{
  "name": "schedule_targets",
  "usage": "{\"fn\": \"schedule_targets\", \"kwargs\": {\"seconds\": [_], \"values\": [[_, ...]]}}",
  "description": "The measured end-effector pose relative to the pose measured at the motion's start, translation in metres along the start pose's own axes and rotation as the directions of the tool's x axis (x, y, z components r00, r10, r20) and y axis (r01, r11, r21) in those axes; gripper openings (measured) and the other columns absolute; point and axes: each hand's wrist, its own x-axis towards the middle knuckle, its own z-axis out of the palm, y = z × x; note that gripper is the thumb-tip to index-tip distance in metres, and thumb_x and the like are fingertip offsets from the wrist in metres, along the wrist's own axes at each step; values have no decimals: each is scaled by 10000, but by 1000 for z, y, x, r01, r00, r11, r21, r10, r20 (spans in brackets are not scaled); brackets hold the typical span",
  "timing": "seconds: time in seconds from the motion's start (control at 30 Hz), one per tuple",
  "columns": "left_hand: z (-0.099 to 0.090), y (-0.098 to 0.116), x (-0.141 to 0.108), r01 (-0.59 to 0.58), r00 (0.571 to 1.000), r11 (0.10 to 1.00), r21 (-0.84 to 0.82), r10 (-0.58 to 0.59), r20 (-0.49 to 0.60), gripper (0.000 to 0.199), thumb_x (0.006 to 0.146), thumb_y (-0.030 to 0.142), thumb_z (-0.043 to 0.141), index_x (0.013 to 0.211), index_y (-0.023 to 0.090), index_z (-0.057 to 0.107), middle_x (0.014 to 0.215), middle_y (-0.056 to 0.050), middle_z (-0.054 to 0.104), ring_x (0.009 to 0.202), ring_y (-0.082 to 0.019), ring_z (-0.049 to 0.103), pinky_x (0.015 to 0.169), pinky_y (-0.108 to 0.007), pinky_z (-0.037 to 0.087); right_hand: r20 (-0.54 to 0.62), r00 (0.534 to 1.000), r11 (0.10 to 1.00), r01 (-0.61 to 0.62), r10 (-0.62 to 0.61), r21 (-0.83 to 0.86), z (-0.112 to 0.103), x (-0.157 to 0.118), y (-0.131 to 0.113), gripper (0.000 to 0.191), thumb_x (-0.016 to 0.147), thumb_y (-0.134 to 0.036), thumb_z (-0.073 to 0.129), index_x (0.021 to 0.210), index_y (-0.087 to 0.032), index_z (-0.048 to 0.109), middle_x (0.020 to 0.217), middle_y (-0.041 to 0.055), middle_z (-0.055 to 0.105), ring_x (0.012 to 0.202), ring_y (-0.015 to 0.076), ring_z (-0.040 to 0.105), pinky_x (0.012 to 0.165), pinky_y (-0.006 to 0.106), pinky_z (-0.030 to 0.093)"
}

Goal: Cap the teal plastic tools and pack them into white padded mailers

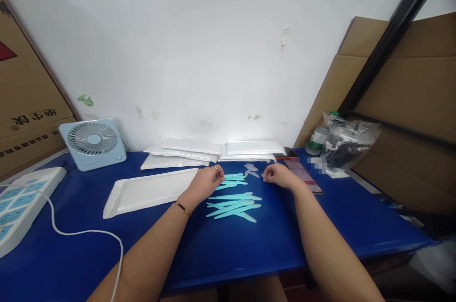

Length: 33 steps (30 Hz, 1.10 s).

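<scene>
Spread over the middle of the table (278, 240) in two loose piles of teal strips (233, 205), one near and one far, crossing over each other. At the left end of the far pile with the left hand (206, 182), curled, thumb and forefinger close together; impossible to tell whether pinching a strip or merely touching one. Between the hands, just right of the far pile, in a small cluster of clear pieces (251, 168). Right of that with the right hand (280, 176), curled, thumb and fingertips pressed together, seemingly on one clear piece.

Likely very light in handling, thin and flat; fairly springy in the strips, perhaps softer and more slippery in the clear pieces. Probably easy to bend or scatter. Best to take a strip by an end jutting from its pile and lift straight up, without dragging neighbours. Best to pinch a clear piece at its rim.

Left of the left hand, with a flat white packet (153, 190). Just beside the right wrist, with a phone (305, 174).
</scene>
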Motion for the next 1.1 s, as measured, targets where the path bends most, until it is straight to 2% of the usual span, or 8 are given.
{"fn": "schedule_targets", "kwargs": {"seconds": [0.1,0.17,0.53,0.67,0.77,0.87,0.97,1.1], "values": [[-1,1,0,-5,1000,1000,3,5,0,119,821,298,483,829,213,566,773,-2,634,736,-159,579,620,-246,391,-3,983,962,181,-184,203,4,-7,-19,184,730,-315,635,821,-156,654,651,8,620,604,142,585,569,235,433],[-1,2,0,-14,1000,1000,6,15,-5,115,826,293,482,837,214,566,782,-2,637,747,-160,583,625,-247,397,-2,968,930,240,-250,279,9,-11,-33,244,741,-368,643,852,-153,667,636,7,607,565,135,564,540,235,423],[0,8,-2,-22,1000,999,-28,23,17,112,816,305,511,833,215,576,791,3,652,746,-155,589,635,-238,401,-35,922,904,384,-385,188,27,-13,-55,239,741,-398,671,835,-185,723,698,21,623,591,127,531,548,236,400],[2,15,-5,-10,992,997,-80,20,127,158,807,343,517,813,206,596,772,2,653,703,-144,593,611,-226,409,51,892,887,437,-448,153,28,-18,-63,235,745,-410,668,822,-196,730,710,17,624,606,125,537,567,236,413],[2,17,-7,1,979,997,-75,14,202,203,788,395,552,856,214,614,791,6,664,715,-148,605,608,-225,415,134,900,907,394,-414,151,21,-18,-57,248,729,-411,677,834,-192,728,689,10,636,586,125,536,542,231,405],[-2,13,-7,16,989,996,85,-28,146,209,771,385,586,895,221,623,848,-7,675,779,-172,614,640,-245,412,-8,956,953,294,-294,70,10,-13,-40,222,749,-371,640,825,-176,712,675,18,643,580,137,546,526,235,393],[-5,8,-7,50,988,960,275,-87,124,163,747,354,618,817,208,633,832,-30,675,795,-199,613,660,-273,403,-168,972,982,145,-164,-119,5,-5,-24,145,744,-299,618,746,-176,696,679,32,655,612,153,565,556,246,392],[-4,8,-7,83,978,946,314,-138,158,95,737,303,627,749,209,630,794,-26,669,750,-190,610,634,-273,396,-170,980,973,62,-102,-223,15,5,-16,109,715,-290,655,723,-183,676,764,48,675,682,166,587,591,242,397]]}}
